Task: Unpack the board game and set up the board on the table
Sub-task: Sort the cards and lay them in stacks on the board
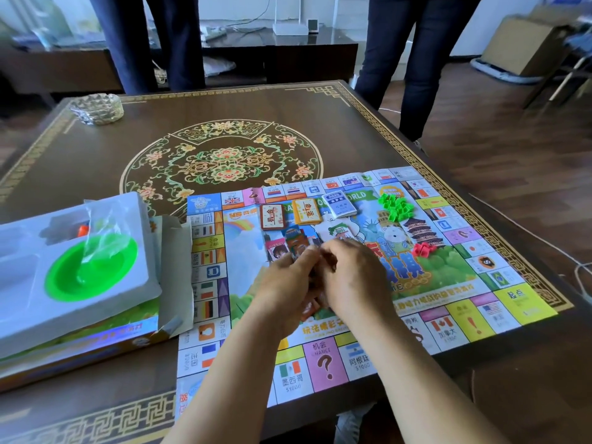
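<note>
- A paper game board (pixel 448 296) is spread flat on a brown table (pixel 224 104).
- Small cards (pixel 307 310) are held by the left hand (pixel 288 280) and right hand (pixel 355 274), fingers curled round them.

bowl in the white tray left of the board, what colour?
Bright green bowl, sitting in the white tray under a clear plastic bag; head view shows it.

Glass ashtray (pixel 97 108) far-left table corner; two people (pixel 416 59) standing behind; router (pixel 290 27) on cabinet.

Showing 1 board (pixel 499 302), 3 card decks (pixel 273 216), 2 house piles (green (pixel 394 205), red (pixel 423 249)), 1 tray (pixel 19 302), 1 green bowl (pixel 91 272), 2 hands (pixel 288 283).
</note>
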A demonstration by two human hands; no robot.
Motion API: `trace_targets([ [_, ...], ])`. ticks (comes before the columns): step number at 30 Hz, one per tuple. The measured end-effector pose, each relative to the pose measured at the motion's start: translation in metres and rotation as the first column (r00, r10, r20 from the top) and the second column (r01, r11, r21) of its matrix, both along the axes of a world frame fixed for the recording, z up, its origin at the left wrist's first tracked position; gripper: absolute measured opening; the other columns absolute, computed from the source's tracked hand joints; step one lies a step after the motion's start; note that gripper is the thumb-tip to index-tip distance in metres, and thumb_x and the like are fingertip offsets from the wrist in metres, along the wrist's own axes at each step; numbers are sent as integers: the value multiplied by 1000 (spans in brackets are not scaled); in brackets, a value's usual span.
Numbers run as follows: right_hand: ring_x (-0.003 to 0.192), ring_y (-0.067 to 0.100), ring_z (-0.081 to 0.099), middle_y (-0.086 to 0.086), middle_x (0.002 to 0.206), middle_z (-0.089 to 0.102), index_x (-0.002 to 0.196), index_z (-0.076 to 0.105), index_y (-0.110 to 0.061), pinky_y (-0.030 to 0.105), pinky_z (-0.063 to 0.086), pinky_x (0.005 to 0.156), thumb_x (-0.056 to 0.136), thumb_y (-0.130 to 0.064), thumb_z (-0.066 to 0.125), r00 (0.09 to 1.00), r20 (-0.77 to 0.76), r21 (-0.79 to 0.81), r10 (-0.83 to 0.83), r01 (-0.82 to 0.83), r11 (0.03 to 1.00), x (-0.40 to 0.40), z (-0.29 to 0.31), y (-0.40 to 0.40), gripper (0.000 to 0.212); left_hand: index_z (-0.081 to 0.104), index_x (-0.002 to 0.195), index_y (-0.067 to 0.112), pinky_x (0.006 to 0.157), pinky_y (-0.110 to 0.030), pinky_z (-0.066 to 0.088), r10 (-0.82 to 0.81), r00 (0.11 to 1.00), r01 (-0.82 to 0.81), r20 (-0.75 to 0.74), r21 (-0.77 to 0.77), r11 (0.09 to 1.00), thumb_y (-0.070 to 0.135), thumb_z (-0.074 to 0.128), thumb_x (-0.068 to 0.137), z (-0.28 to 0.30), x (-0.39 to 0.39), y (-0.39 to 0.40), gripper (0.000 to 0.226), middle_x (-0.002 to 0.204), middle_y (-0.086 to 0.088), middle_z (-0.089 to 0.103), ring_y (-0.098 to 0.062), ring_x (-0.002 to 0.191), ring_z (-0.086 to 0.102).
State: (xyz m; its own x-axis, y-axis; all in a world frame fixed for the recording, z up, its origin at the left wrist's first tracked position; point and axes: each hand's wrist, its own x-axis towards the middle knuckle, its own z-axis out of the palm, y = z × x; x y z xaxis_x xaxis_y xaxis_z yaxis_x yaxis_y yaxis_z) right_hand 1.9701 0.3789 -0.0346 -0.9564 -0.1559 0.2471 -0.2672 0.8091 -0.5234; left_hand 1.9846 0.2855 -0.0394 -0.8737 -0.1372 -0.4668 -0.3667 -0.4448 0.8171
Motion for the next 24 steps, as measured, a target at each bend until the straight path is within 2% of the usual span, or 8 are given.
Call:
trace_targets([
  [3,100,20,50,0,101,61,103,65,-18,29,37,72,91,-31,51,991,61,19,119,-121,993,4,1,-1,22,56,101,-9,65,-32,47,-19,998,22,-53,56,998,6,46,95,2,1,-7,19,80,-19,59,-25,72,58],
  [6,100,16,57,-3,105,67,109,69,-23,24,44,81,90,-22,53,981,95,-135,167,-153,979,7,7,0,25,56,92,-10,66,-29,53,-35,993,47,-112,111,993,-3,38,95,4,2,-13,20,80,-21,61,-26,75,62],
  [9,86,11,62,-7,94,70,100,72,-22,17,46,71,90,-17,55,990,127,-274,52,-16,962,4,11,7,20,59,94,-5,72,-30,59,-12,991,36,-133,177,984,-3,37,97,5,3,-17,23,89,-19,66,-27,84,66],
  [12,77,10,59,-10,85,64,93,66,-24,24,48,69,86,-26,63,983,185,-329,-20,81,941,-1,7,9,8,60,96,-1,68,-29,59,-41,993,57,-109,153,987,3,44,98,5,4,-18,17,87,-15,69,-20,77,69],
  [16,71,9,61,-9,74,64,84,66,-21,26,51,68,82,-27,70,941,337,-492,21,157,856,-2,-2,8,8,62,94,0,57,-23,57,-46,998,50,-53,81,995,4,54,93,4,6,-18,9,74,-10,70,-15,66,70],
  [20,72,17,65,7,76,72,75,70,-13,31,55,68,83,-21,69,880,463,-655,103,261,709,-4,-6,8,11,63,98,0,55,-22,55,-53,998,55,-32,69,996,6,60,90,3,5,-18,11,74,-9,71,-16,67,71],
  [22,67,13,63,2,72,71,72,69,-16,22,53,59,84,-20,69,858,501,-672,111,305,675,-4,-6,7,13,64,99,1,56,-22,56,-71,997,73,-28,67,995,10,61,89,3,4,-16,14,78,-9,71,-16,69,71],
  [24,64,12,61,-3,68,69,67,67,-21,24,51,57,85,-19,68,852,517,-682,83,351,642,-6,-1,10,18,65,96,3,57,-23,57,-85,996,86,-22,70,994,12,58,92,3,4,-14,12,77,-7,72,-15,69,71],
])
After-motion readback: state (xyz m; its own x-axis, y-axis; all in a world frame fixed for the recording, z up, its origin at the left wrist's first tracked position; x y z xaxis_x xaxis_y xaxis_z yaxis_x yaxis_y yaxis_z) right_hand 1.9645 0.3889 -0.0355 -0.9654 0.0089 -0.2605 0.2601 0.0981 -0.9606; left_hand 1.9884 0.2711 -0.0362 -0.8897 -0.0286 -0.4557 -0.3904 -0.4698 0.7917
